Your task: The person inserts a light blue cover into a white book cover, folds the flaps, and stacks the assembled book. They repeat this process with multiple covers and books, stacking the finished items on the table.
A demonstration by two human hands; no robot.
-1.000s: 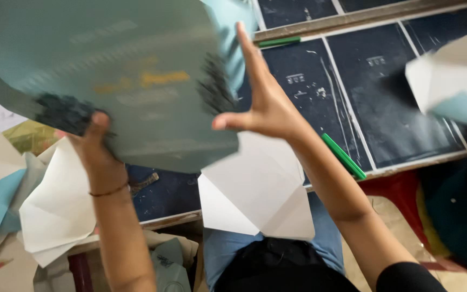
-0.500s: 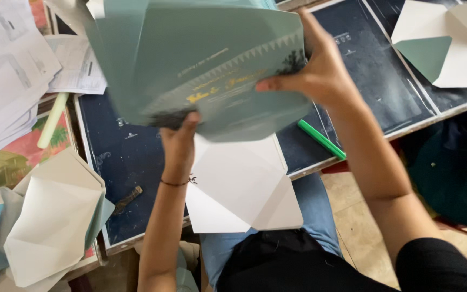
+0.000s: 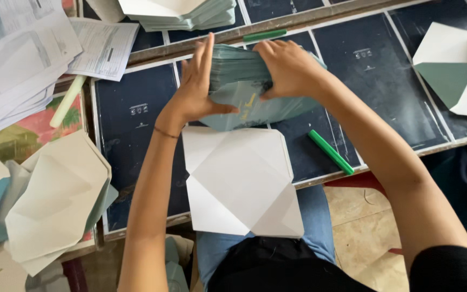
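A thick stack of teal-green folded sheets [image 3: 244,70] rests on the dark table [image 3: 136,146] in front of me. My left hand [image 3: 195,86] presses flat against the stack's left side, thumb on a folded teal sheet [image 3: 255,111] under it. My right hand [image 3: 290,67] grips the stack's right side from above. Just below the stack lies a white unfolded envelope blank [image 3: 241,181], reaching over the table's near edge onto my lap.
A green stick [image 3: 331,152] lies right of the white blank, another green stick [image 3: 265,35] behind the stack. More teal and white sheets [image 3: 182,11] sit at the back. Printed papers [image 3: 22,48] lie at the left, folded envelopes [image 3: 55,200] at lower left, an open envelope [image 3: 455,75] at right.
The teal sheets I held up spread in the air have come down and are now gathered into a stack on the table between both hands.
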